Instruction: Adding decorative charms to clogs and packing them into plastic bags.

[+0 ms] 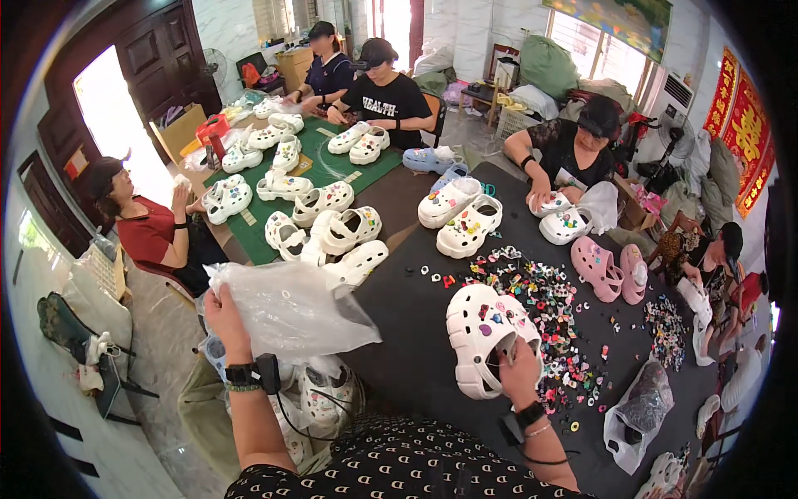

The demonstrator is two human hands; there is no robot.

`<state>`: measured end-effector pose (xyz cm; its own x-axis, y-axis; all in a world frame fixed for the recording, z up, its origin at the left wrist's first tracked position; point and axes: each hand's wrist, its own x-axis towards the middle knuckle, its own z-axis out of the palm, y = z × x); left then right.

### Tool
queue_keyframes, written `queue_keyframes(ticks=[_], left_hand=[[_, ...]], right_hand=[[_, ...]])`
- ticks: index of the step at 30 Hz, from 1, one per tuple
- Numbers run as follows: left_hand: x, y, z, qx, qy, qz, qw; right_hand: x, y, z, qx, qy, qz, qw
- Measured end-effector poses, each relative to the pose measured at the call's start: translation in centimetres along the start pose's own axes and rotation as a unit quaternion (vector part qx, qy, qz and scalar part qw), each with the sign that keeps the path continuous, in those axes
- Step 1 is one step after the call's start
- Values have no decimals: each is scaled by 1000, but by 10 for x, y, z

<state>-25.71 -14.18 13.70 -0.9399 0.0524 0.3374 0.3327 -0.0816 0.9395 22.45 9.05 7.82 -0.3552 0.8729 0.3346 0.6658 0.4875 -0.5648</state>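
My left hand [226,319] is closed on the edge of a clear plastic bag [291,309], raised at the left of the dark table. The bag hangs out to the right and looks flat. My right hand [521,368] grips a pair of white clogs [474,328] by their heel openings, toes pointing away from me. Colourful charms dot the tops of these clogs. Just right of them spreads a heap of loose shoe charms [540,303]. Beyond stands another pair of white clogs with charms [470,224].
A green mat [332,170] on the far table bears several white clogs. Pink clogs [594,268] and a clear bag [640,412] lie to the right. Below my left arm, a sack [204,407] holds more clogs. Several co-workers sit around, one handling white clogs [565,223].
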Motion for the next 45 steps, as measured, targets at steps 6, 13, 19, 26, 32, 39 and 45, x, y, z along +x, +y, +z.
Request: queue_keyframes(ticks=[6, 13, 19, 26, 32, 39, 45], left_hand=[[-31, 94, 45, -132, -59, 30, 989], [-79, 145, 67, -244, -179, -6, 953], [-144, 177, 79, -362, -359, -109, 853], [-149, 181, 83, -321, -499, -25, 805], [-132, 125, 103, -17, -354, 85, 931], [-211, 95, 107, 11, -649, -185, 738], [-213, 85, 119, -456, -637, -450, 430]], right_hand=[[-23, 0, 60, 26, -178, 35, 983], [32, -83, -45, -90, -366, -108, 920], [60, -148, -63, 86, -121, -318, 936], [37, -139, -13, 195, -453, -124, 861], [43, -112, -12, 632, -78, 136, 759], [33, -126, -5, 733, 4, 142, 665], [22, -112, -6, 512, -20, -91, 854]])
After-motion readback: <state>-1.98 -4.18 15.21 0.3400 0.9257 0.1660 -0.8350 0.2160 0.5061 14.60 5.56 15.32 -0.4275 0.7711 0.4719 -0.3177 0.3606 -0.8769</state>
